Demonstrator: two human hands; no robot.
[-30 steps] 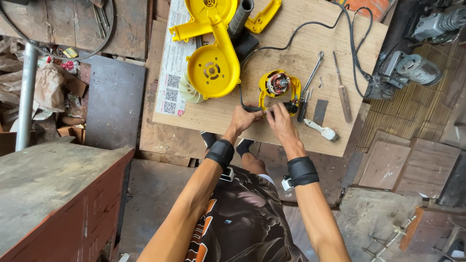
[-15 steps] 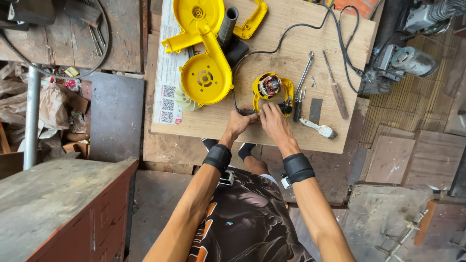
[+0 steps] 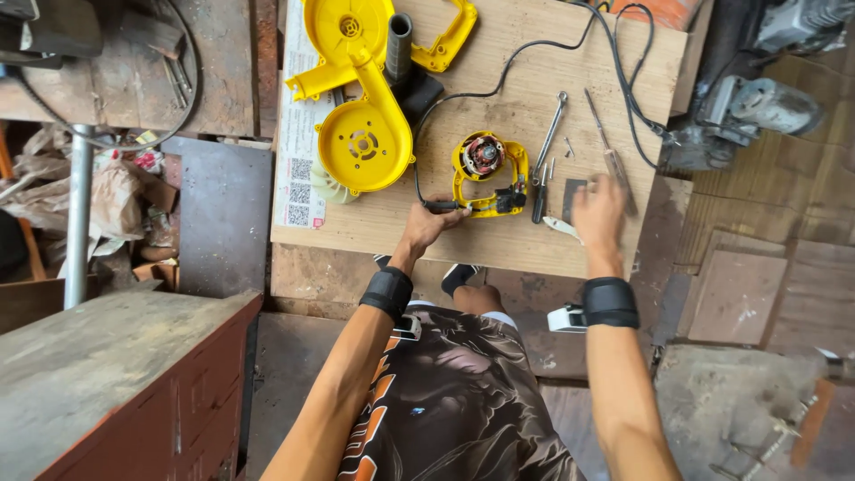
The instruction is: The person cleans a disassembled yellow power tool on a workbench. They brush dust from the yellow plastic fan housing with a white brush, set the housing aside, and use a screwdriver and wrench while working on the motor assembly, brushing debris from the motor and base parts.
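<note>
While I look straight down past my knees, a wooden board (image 3: 499, 240) lies flat in front of me and carries every part. My left hand (image 3: 426, 224) rests near the board's near edge, fingers curled around the black cord end (image 3: 443, 207) where it enters the small yellow motor housing (image 3: 489, 174). That housing sits close to the middle of the board, open side up, with a round copper-and-red motor showing inside. My right hand (image 3: 598, 212) hangs over the near right part of the board, fingers loosely spread and holding nothing, just above a white-handled tool (image 3: 561, 228) and a small dark grey plate (image 3: 573, 191). Between the two hands lie black-handled pliers (image 3: 540, 191); a wrench (image 3: 554, 120) and a screwdriver (image 3: 608, 151) lie further back on the right. At the far left corner sit the large yellow blower casing halves (image 3: 361, 134), with a printed paper sheet (image 3: 298, 169) along the left edge.
</note>
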